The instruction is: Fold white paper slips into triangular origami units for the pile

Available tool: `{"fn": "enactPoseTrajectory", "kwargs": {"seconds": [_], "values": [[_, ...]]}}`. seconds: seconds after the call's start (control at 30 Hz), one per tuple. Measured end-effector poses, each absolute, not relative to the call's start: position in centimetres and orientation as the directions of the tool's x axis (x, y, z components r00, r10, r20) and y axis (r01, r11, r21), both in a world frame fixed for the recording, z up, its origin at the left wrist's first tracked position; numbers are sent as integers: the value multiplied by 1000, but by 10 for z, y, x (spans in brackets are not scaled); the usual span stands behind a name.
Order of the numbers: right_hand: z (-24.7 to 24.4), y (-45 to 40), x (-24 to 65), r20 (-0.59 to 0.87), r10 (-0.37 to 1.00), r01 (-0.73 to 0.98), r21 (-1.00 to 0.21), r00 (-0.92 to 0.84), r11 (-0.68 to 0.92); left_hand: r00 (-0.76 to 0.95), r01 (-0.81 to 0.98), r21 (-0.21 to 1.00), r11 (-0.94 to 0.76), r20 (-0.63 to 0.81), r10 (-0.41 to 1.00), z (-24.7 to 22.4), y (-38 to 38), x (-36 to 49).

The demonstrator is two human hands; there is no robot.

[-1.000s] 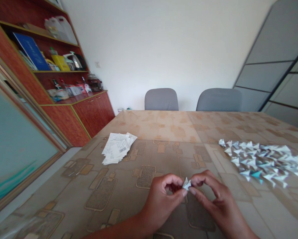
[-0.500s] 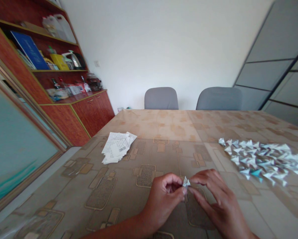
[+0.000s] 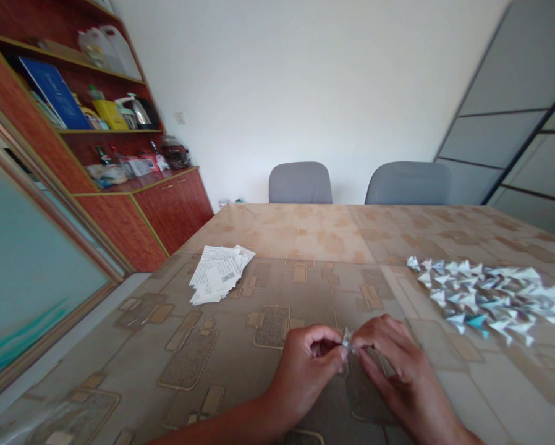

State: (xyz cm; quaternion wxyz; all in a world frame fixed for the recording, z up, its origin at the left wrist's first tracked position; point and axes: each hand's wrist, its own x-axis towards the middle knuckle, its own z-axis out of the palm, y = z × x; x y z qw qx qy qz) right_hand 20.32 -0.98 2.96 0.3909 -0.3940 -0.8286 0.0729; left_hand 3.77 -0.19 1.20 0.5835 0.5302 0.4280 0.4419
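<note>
A small folded paper figure (image 3: 347, 339), pale and pointed, is pinched between the thumb and forefinger of my left hand (image 3: 305, 364). From the other side, the closed fingertips of my right hand (image 3: 393, 358) grip its right edge. My fingers cover much of the figure. To the right lie several similar folded paper figures (image 3: 472, 290) in close rows, one with a teal patch. A loose stack of printed paper slips (image 3: 219, 275) rests to the left, beyond my left hand.
A patterned cover lies over the table (image 3: 300, 235). Two grey chairs (image 3: 300, 182) stand at its far side. On the left is a reddish wooden cabinet (image 3: 166, 210) with bottles, a kettle and a blue folder on its shelves.
My right thumb and forefinger have moved left and closed onto the folded paper figure; before, they were apart beside it. My left hand has hardly moved.
</note>
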Motion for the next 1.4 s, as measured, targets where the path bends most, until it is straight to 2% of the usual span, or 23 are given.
{"fn": "enactPoseTrajectory", "kwargs": {"seconds": [0.13, 0.3, 0.47, 0.6, 0.8, 1.07, 1.27, 1.4], "values": [[29, -11, 202, 556, 743, 581, -485, -372, 654, 163, 81, 993, -89, 74, 984, 11, 0, 36], [27, -13, 201, 472, 830, 523, -647, -298, 555, 103, 262, 926, -271, 252, 962, 11, 0, 34], [17, -10, 200, 442, 876, 490, -730, -195, 477, 123, 303, 899, -315, 291, 949, 15, -1, 34], [14, -9, 200, 460, 874, 510, -720, -158, 471, 137, 275, 910, -309, 282, 950, 15, -3, 34], [23, -9, 203, 544, 803, 532, -617, -244, 580, 171, 209, 938, -276, 243, 955, 13, -3, 32], [24, -11, 202, 572, 764, 581, -526, -297, 621, 189, 177, 946, -272, 239, 953, 10, -3, 33], [32, -11, 211, 541, 776, 527, -577, -326, 624, 173, 128, 959, -252, 229, 958, 14, -2, 33], [38, -9, 216, 588, 716, 490, -530, -376, 692, 233, 63, 974, -219, 199, 952, 14, -2, 31]]}}
